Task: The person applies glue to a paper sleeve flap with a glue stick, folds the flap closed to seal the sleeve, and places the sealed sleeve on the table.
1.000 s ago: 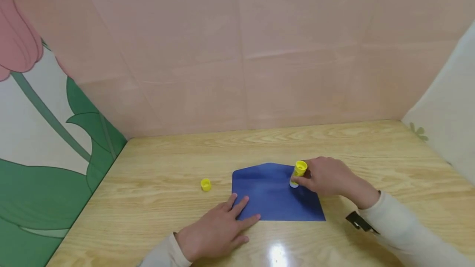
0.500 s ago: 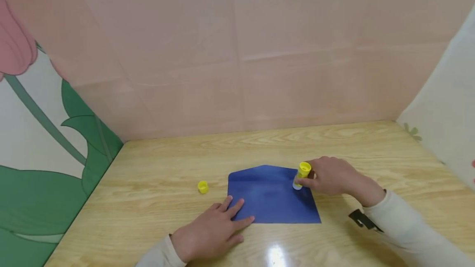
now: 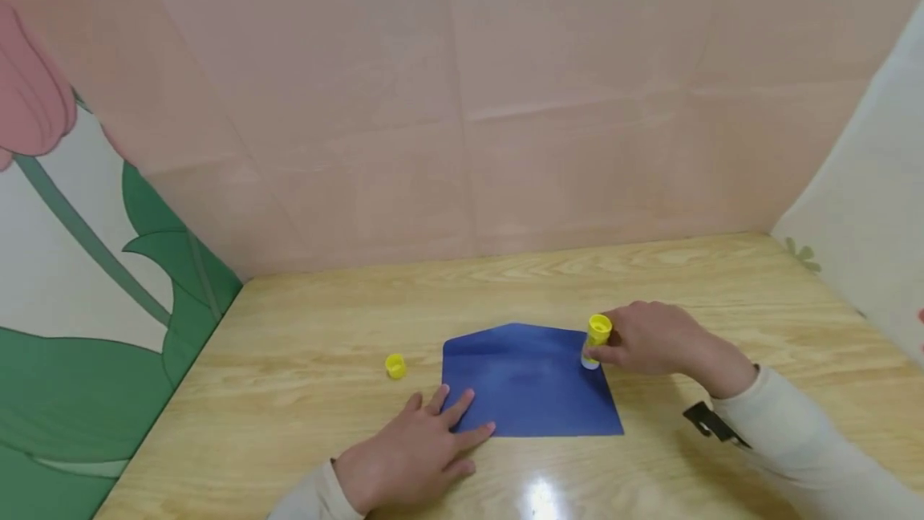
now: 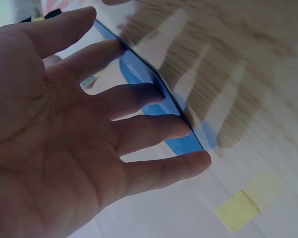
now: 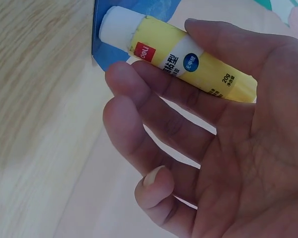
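Note:
A blue envelope (image 3: 534, 392) with its flap (image 3: 514, 337) spread toward the back lies on the wooden table. My left hand (image 3: 415, 452) rests with spread fingers on its left edge; the left wrist view shows those fingers (image 4: 149, 131) straight. Between thumb and fingers, my right hand (image 3: 660, 343) grips a yellow glue stick (image 3: 597, 334), white end down on the right part of the flap. In the right wrist view the glue stick (image 5: 184, 57) shows a red label, and its white end meets the blue paper. Left of the envelope sits the small yellow cap (image 3: 395, 366).
The wooden table (image 3: 310, 327) ends at a pink cloth backdrop (image 3: 462, 143). A flower-print panel (image 3: 87, 287) stands on the left and a white one (image 3: 866, 207) on the right. A black clip (image 3: 711, 424) hangs by the right sleeve.
My right hand has slid the glue stick rightward along the flap, to the envelope's right edge. The left hand stays on the envelope; the head view has shifted slightly.

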`<state>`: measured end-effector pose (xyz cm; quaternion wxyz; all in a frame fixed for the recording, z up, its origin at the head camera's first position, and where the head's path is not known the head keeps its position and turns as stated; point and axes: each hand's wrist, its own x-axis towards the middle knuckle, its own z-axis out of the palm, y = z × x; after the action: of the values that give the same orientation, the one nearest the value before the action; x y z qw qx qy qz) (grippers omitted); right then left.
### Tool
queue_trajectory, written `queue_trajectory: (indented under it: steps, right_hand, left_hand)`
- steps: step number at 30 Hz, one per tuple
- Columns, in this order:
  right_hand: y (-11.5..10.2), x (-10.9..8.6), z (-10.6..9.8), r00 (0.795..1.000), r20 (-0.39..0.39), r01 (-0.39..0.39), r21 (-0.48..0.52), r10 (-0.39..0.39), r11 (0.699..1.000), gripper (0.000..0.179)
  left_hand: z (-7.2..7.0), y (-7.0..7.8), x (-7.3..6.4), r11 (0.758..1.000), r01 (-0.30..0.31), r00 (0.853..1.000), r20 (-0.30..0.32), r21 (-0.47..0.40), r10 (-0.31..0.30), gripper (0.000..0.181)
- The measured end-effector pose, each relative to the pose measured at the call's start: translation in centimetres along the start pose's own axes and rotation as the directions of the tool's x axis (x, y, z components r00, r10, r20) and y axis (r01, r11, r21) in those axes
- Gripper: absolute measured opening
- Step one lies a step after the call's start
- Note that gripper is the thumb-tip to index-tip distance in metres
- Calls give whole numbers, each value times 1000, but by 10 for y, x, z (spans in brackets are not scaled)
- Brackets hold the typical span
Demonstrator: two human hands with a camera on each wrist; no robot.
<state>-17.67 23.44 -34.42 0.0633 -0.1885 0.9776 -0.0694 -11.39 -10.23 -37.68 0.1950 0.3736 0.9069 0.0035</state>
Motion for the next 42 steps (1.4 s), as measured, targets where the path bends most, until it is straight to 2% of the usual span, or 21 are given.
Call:
queue_trajectory:
  steps: [8,17,21,25,28,31,33,35,38,42]
  right_hand:
    - [4,-3,-5,1000,-12,6,-37,-6,999,39]
    - [1,-9,-25,994,-99,-51,36,54,998,44]
    - [-10,-7,-24,988,-152,-34,55,42,998,43]
    - [-21,-5,-18,973,-232,22,51,-9,998,40]
    - [-30,-1,-12,951,-304,73,59,-51,996,34]
    - [-43,4,-6,920,-381,128,79,-88,989,30]
    - [-52,8,-2,899,-425,156,93,-102,983,33]
    - [-62,13,1,888,-448,171,109,-105,979,35]
    - [-77,18,2,888,-449,180,136,-101,974,37]
    - [-98,27,1,908,-404,205,202,-109,958,33]
  left_hand:
    - [-1,-3,1,999,-12,1000,-1,31,12,50]
    - [0,-5,-4,1000,-19,1000,-2,13,19,50]
    - [-1,-5,-4,999,-22,1000,-16,44,23,50]
    - [0,-2,-2,997,-31,999,-39,69,34,51]
    - [1,0,0,995,-39,998,-52,87,43,51]
    - [1,0,3,994,-40,997,-55,106,46,51]
    - [1,0,4,994,-36,998,-48,106,42,50]
    - [2,-1,4,994,-32,998,-42,107,37,50]
    - [2,-1,4,993,-29,999,-40,117,34,50]
    - [4,0,4,990,-30,998,-54,140,38,50]
